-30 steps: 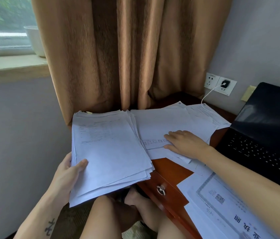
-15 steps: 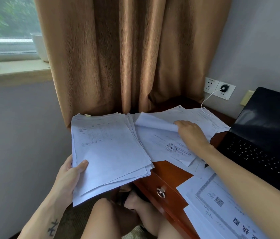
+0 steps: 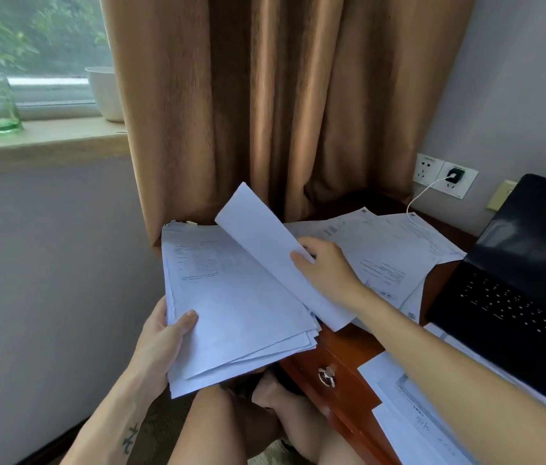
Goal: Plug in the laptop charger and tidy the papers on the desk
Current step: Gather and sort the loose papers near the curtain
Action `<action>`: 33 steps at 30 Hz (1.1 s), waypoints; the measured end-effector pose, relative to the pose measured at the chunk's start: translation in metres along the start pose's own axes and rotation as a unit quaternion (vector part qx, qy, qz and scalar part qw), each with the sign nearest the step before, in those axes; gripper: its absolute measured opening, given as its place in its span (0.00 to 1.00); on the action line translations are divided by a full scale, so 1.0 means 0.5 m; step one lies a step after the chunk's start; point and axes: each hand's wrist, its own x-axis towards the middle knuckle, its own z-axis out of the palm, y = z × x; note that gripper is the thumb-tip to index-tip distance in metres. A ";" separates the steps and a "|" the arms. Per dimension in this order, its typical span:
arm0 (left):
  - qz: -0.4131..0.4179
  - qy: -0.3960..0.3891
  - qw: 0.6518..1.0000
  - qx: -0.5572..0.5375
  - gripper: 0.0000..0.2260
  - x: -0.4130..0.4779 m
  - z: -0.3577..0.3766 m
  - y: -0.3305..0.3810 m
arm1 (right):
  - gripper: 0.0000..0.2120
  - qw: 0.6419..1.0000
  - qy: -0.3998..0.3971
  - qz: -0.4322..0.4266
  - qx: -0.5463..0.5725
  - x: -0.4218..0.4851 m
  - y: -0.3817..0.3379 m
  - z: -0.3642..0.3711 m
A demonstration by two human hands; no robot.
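Gathering loose sheets, mid-frame

Right hand (image 3: 327,270) pinched a floppy sheet (image 3: 266,243) edge; left hand (image 3: 161,340) clamped the stack (image 3: 231,307).

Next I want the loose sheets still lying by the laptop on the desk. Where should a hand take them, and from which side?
Take the loose sheets at their near edge, which pokes out past the desk's front. Come in from the front with the right hand, thumb on top and fingers beneath. The sheets lie flat and fanned, and the white cable trails over their far corner, so draw them toward you.
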 end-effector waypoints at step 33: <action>0.024 0.033 0.999 0.013 0.06 0.005 0.004 -0.006 | 0.10 0.991 0.004 0.134 0.030 0.014 0.081 0.040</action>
